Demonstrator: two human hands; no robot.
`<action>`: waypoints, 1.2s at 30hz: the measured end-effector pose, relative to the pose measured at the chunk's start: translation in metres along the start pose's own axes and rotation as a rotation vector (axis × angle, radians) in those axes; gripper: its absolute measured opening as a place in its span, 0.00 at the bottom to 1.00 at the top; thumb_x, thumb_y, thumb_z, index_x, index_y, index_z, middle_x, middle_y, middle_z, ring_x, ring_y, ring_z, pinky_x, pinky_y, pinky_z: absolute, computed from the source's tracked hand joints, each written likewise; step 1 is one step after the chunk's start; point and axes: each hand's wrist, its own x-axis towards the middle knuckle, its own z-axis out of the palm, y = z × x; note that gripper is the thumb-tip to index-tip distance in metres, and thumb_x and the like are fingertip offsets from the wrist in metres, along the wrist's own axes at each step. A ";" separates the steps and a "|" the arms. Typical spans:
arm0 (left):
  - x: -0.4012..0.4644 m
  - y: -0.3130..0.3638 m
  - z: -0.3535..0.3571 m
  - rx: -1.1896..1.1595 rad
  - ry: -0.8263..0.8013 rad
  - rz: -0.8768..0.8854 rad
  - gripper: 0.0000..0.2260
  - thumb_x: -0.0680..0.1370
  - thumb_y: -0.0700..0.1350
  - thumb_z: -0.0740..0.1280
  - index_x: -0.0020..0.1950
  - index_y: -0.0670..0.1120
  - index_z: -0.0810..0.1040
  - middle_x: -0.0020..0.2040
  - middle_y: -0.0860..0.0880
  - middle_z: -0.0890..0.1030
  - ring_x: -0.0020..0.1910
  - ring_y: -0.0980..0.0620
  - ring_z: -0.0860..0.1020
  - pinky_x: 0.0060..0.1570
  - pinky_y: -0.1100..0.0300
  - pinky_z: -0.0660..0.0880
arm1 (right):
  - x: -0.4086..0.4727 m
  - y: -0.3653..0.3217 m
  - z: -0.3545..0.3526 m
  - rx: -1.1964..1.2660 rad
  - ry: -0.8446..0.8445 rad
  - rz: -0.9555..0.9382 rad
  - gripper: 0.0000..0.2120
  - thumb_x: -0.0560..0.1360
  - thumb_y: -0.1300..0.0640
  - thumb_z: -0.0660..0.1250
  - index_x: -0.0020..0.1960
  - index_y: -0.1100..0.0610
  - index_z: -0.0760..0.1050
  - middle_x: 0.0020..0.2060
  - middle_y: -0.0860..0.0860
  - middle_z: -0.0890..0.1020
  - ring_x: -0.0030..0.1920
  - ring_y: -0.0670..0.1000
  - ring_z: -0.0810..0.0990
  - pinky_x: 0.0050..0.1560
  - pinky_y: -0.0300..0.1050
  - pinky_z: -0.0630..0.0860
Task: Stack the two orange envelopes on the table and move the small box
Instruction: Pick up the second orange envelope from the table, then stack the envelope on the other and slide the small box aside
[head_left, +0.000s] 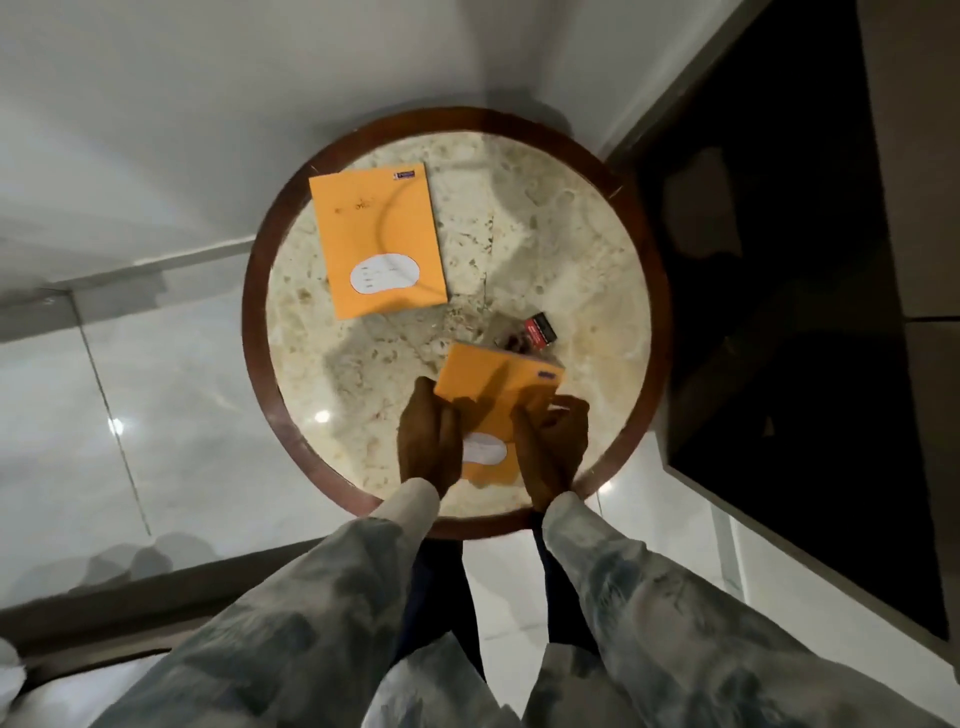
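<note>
One orange envelope (378, 240) with a white oval label lies flat on the far left part of the round marble table (571, 249). A second orange envelope (496, 395) is at the near side, gripped on both long edges: my left hand (428, 439) on its left edge, my right hand (553, 441) on its right edge. Its far end tilts toward the small red and black box (540, 331), which lies on the table just beyond it, partly hidden by the envelope's top edge.
The table has a dark wooden rim (254, 322). A dark glossy cabinet (779, 312) stands close on the right. White wall and pale tiled floor (104, 441) surround the table on the left and near side.
</note>
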 end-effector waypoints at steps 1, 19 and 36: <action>0.013 0.006 -0.014 -0.061 0.062 0.017 0.03 0.76 0.47 0.55 0.45 0.49 0.64 0.34 0.52 0.71 0.33 0.51 0.72 0.33 0.55 0.68 | 0.004 -0.014 0.009 0.032 -0.020 -0.096 0.22 0.72 0.55 0.75 0.61 0.60 0.72 0.55 0.58 0.80 0.54 0.59 0.81 0.53 0.53 0.80; 0.200 0.056 -0.104 -0.015 0.241 -0.291 0.26 0.75 0.42 0.73 0.69 0.39 0.69 0.68 0.35 0.73 0.67 0.34 0.73 0.66 0.40 0.75 | 0.099 -0.165 0.169 -0.349 -0.291 -0.381 0.20 0.72 0.50 0.72 0.59 0.61 0.77 0.63 0.60 0.74 0.61 0.65 0.76 0.56 0.52 0.75; 0.167 0.033 -0.098 -0.173 0.193 0.401 0.15 0.85 0.44 0.58 0.69 0.52 0.56 0.62 0.41 0.77 0.58 0.45 0.79 0.59 0.48 0.79 | 0.066 -0.148 0.135 0.125 -0.278 -0.686 0.24 0.81 0.57 0.64 0.75 0.55 0.63 0.70 0.50 0.75 0.66 0.45 0.74 0.65 0.29 0.71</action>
